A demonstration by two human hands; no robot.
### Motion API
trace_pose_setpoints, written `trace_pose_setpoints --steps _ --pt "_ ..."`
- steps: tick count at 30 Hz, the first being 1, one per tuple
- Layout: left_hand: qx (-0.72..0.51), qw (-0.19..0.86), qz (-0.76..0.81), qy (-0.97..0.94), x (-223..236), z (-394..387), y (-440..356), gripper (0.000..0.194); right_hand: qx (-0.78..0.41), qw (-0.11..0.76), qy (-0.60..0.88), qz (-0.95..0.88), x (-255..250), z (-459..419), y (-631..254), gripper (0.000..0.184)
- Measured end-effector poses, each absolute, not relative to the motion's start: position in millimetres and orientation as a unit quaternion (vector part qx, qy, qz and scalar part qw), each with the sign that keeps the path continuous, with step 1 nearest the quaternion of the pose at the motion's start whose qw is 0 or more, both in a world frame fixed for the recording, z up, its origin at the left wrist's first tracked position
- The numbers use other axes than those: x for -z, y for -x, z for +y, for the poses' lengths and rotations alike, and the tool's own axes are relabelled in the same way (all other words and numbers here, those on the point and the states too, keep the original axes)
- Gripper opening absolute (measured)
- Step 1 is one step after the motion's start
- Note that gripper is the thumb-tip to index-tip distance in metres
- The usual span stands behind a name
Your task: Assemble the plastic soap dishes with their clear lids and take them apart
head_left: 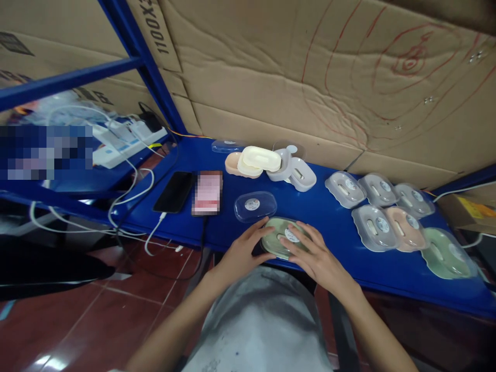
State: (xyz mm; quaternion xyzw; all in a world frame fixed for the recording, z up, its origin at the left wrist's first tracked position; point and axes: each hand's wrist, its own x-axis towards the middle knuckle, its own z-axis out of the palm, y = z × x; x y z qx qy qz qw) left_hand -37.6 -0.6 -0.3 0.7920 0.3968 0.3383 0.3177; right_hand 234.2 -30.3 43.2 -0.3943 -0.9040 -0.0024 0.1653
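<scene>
A green soap dish (276, 238) with a clear lid and a round white sticker lies at the front edge of the blue table. My left hand (248, 243) grips its left side, thumb at the near edge and fingers along the far edge. Across the lid and right side spread the fingers of my right hand (312, 250), pressing on it around the sticker. Just beyond, a loose clear lid (256, 205) with its own sticker rests on the table.
Cream, peach and grey dish parts (261, 157) are heaped at the back. Several lidded dishes (375, 227) stand at the right. A black phone (174, 192) and a lit phone (207, 192) lie left, near white cables and a power strip (127, 144). Cardboard (248, 77) walls the back.
</scene>
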Motion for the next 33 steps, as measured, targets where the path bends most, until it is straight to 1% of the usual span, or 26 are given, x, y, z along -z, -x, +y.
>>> trace_pose_setpoints --steps 4,8,12,15,18,20,23,24,26,28,31,33 --pt "-0.324 0.33 0.404 -0.789 -0.3 -0.4 37.3 0.064 0.036 0.191 0.399 -0.896 -35.2 -34.4 -231.4 0.056" --pt "-0.32 0.319 0.399 -0.798 1.5 -1.1 36.1 0.063 0.055 0.223 0.403 -0.886 -24.2 -41.8 -228.9 0.063" --pt "-0.33 0.308 0.386 -0.804 4.1 -1.1 35.9 0.061 0.065 0.239 0.419 -0.873 -19.5 -48.7 -222.1 0.067" --pt "-0.329 0.292 0.376 -0.816 3.1 -1.9 35.3 0.06 0.069 0.232 0.42 -0.875 -19.7 -51.1 -221.4 0.066" --pt "-0.34 0.232 0.377 -0.83 -1.9 -2.4 35.9 0.057 0.065 0.202 0.434 -0.876 -21.9 -46.8 -236.5 0.06" --pt "-0.357 0.153 0.394 -0.833 -5.5 -0.1 38.4 0.053 0.075 0.186 0.476 -0.856 -25.4 -37.9 -255.0 0.053" --pt "-0.353 0.035 0.47 -0.808 -6.3 8.8 44.0 0.053 0.112 0.189 0.553 -0.804 -35.5 -13.9 -281.3 0.046" --pt "-0.344 0.014 0.493 -0.799 -5.0 12.3 45.5 0.053 0.121 0.197 0.567 -0.791 -39.9 -3.4 -285.8 0.045" --pt "-0.33 0.006 0.516 -0.791 -1.1 18.3 47.5 0.05 0.126 0.206 0.576 -0.781 -48.8 20.6 -285.0 0.046" --pt "-0.332 0.024 0.509 -0.794 2.4 21.4 48.1 0.041 0.124 0.181 0.581 -0.784 -56.0 47.6 -272.0 0.049" --pt "-0.353 0.047 0.492 -0.795 2.7 20.7 49.6 0.031 0.12 0.098 0.615 -0.773 -62.3 88.9 -243.6 0.054" --pt "-0.361 0.058 0.479 -0.798 0.4 18.4 52.1 0.031 0.113 0.068 0.633 -0.763 -66.3 111.0 -229.5 0.047"
